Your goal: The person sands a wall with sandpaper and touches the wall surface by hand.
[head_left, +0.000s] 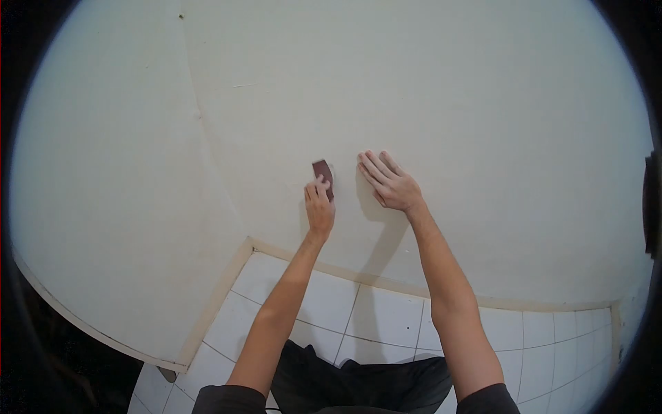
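My left hand (319,207) is raised to the pale wall (469,103), its fingers closed over a small reddish-brown piece of sandpaper (322,169). The sandpaper lies against the wall, with a faint whitish patch beside its right edge. To the right of it, my right hand (393,185) rests on the same wall with its fingers stretched out and nothing in it. A shadow from the right hand and arm falls on the wall and down to the floor.
An inner corner runs down the wall at left, with a small dark hole (181,16) near its top. Low skirting (386,281) borders the white tiled floor (386,317). The left wall ends at an edge, and a dark object (650,207) stands out at far right.
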### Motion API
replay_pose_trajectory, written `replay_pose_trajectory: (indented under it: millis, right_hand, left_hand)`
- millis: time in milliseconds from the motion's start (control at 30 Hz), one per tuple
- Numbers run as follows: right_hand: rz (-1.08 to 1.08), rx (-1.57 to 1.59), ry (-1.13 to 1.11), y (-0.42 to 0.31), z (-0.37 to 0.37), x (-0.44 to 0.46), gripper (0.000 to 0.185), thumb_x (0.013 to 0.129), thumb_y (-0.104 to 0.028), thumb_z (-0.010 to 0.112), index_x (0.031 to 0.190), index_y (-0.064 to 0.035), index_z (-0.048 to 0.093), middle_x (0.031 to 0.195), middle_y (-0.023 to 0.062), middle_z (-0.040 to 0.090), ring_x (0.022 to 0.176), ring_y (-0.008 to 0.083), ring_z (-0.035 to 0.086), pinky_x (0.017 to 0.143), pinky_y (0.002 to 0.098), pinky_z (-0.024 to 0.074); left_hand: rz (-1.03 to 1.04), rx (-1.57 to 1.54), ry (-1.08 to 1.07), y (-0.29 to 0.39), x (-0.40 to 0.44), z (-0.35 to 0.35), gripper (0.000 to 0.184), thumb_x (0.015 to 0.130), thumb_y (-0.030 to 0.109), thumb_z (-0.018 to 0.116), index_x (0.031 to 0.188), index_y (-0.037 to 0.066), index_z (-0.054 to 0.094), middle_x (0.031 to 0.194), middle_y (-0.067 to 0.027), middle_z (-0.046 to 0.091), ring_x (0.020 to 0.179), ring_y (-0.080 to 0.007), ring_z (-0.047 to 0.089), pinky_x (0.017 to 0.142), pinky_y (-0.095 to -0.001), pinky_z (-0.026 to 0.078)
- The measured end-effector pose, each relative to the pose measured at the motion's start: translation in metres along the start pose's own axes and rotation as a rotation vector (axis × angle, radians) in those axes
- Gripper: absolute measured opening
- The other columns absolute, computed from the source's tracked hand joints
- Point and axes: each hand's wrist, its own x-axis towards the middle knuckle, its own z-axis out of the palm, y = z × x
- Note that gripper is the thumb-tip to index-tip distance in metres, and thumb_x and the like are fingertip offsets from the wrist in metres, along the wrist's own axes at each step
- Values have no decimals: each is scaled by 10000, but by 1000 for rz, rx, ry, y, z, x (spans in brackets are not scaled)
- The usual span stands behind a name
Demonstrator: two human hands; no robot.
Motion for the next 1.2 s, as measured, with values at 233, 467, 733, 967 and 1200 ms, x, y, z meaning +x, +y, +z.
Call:
replay_pose_trajectory:
  millis: [233, 467, 733, 967, 1200]
  right_hand:
    - [-21, -25, 22, 2, 0, -1, 751, 754, -274, 653, 1452, -19, 546, 1613, 93, 444, 1514, 234, 388, 1269, 453, 307]
    - [-31, -21, -9, 2, -3, 27, 735, 772, -276, 642, 1453, -17, 545, 1610, 94, 446, 1514, 233, 389, 1270, 453, 306]
    - [-38, -14, -9, 5, -8, 22, 731, 756, -294, 651, 1429, -20, 574, 1602, 93, 456, 1505, 226, 403, 1254, 447, 337]
    - [-41, -44, 7, 5, -9, 24, 740, 737, -283, 656, 1425, -23, 576, 1604, 91, 455, 1505, 224, 404, 1254, 448, 337]
    - [-44, -79, 27, 5, -8, 26, 745, 735, -281, 667, 1427, -23, 572, 1600, 92, 459, 1504, 229, 404, 1254, 455, 338]
  left_hand:
    - [-53, -60, 127, 31, 109, -11, 386, 818, -106, 668, 1186, -58, 559, 1133, -207, 552, 1114, -404, 547, 982, -492, 470]
    - [27, 13, -116, 1, -23, -9, 401, 760, -40, 771, 1136, 21, 645, 1222, -174, 585, 1111, -373, 583, 945, -481, 523]
    - [105, -17, 98, -1, 88, -12, 424, 727, -91, 779, 1114, 33, 658, 1248, -153, 576, 1143, -370, 598, 918, -472, 548]
    - [54, -96, -75, -11, 22, -8, 565, 665, -154, 777, 1180, 37, 645, 1250, -162, 561, 1176, -374, 588, 935, -469, 547]
    - [-48, -155, -62, 0, -9, -9, 534, 694, -157, 752, 1180, 8, 606, 1220, -188, 546, 1193, -377, 586, 962, -490, 533]
